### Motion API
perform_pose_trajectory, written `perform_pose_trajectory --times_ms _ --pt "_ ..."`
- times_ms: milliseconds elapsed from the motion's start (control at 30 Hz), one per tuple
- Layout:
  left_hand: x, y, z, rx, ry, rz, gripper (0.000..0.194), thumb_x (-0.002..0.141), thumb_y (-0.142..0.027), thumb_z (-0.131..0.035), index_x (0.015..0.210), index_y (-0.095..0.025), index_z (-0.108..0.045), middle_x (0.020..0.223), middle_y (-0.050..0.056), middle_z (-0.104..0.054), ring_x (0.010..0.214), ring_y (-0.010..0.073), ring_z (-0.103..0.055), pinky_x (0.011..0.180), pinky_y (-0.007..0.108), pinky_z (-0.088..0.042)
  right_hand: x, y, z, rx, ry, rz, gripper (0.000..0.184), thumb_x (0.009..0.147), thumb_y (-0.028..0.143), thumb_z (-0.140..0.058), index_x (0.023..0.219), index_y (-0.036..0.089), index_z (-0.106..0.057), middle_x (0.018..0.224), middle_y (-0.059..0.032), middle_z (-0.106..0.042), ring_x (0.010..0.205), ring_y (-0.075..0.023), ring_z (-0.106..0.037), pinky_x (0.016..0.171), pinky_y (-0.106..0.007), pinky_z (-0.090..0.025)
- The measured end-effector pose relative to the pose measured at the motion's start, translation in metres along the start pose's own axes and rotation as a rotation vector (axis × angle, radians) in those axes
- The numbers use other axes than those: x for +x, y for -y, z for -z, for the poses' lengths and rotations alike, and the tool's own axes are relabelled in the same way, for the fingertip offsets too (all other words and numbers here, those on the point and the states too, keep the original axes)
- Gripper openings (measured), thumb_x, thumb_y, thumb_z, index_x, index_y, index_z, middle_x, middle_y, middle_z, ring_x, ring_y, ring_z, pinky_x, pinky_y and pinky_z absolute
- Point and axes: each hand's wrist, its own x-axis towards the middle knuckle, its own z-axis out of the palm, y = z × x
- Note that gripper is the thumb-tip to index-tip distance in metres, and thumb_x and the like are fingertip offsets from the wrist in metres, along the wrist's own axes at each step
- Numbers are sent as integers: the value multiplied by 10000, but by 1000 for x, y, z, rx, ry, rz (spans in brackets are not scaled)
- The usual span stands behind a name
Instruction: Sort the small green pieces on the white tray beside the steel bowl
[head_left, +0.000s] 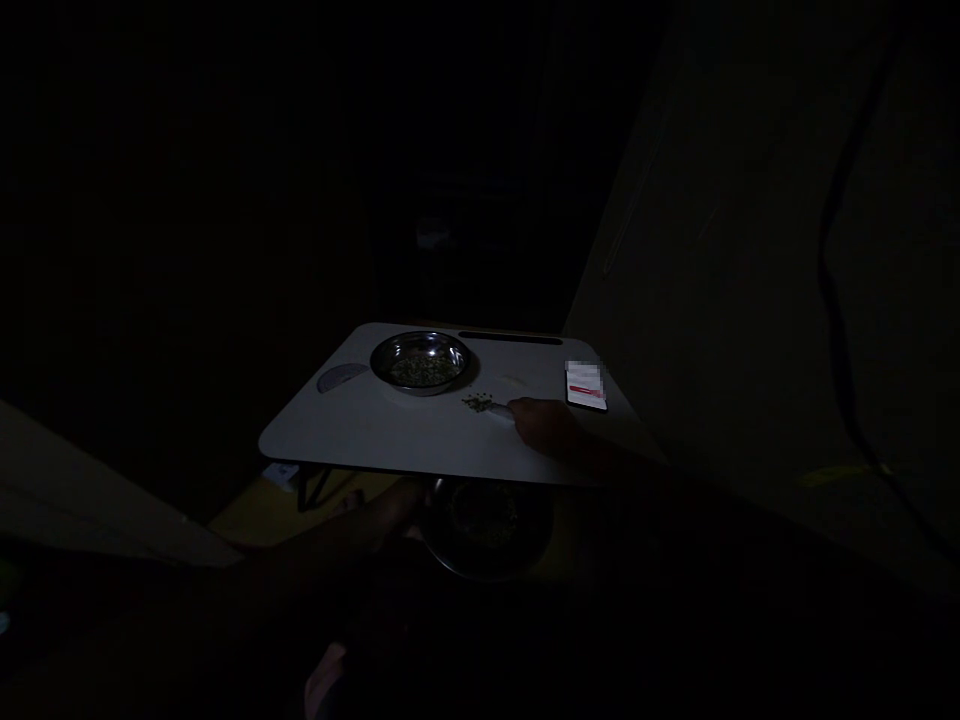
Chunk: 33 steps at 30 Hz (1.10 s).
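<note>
Head view: our right hand (pixel 544 425), fingers pressed together on a pale spoon (pixel 499 409), sits at three o'clock from a small pile of green seeds (pixel 477 402); a hard push could scatter them. Our left hand (pixel 382 512) is too dark to read its fingers.

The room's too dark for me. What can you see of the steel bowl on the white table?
The round stainless steel bowl has a wide rim and shallow sloping sides. It stands upright near the far edge of the white tabletop, and holds a layer of small green bits. Neither of the hands touches it.
</note>
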Motion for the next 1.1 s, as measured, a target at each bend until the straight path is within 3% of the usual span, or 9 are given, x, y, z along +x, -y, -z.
perform_pose_trajectory --times_ms 200,367,567,867,1100 --pt "-2 -1 -1 -13 -17 14 113 550 -113 -445 643 -148 -498 477 -14 -495 420 114 -492 434 236 -425 4 1 2 -11 39 -51 287 764 166 -287 979 139 -476 936 -112 -557 779 -193 -528 604 -276 -376" --pt "5 6 4 -13 4 -36 171 550 -126 -449 707 -153 -509 565 2 -550 497 131 -537 465 246 -437 7 1 3 -5 48 -42 285 759 161 -293 975 137 -477 931 -108 -559 780 -191 -529 610 -275 -376" --pt "13 12 7 -2 2 -17 155 535 -102 -430 662 -148 -506 468 -19 -490 405 110 -479 404 223 -398 7 0 1 5 45 -27 284 756 164 -296 973 138 -478 927 -105 -561 782 -192 -529 617 -282 -376" --pt "13 14 9 30 13 -51 120 559 -164 -438 659 -152 -504 540 6 -536 505 146 -543 489 264 -438 3 -1 -3 42 16 17 297 752 168 -315 1002 151 -473 945 -89 -559 824 -176 -518 643 -259 -368" --pt "10 11 6 14 0 -37 116 553 -162 -445 651 -149 -504 511 -5 -503 463 130 -517 476 264 -439 3 -6 -4 22 14 -30 269 765 172 -298 955 151 -489 913 -84 -571 764 -170 -531 597 -255 -366"
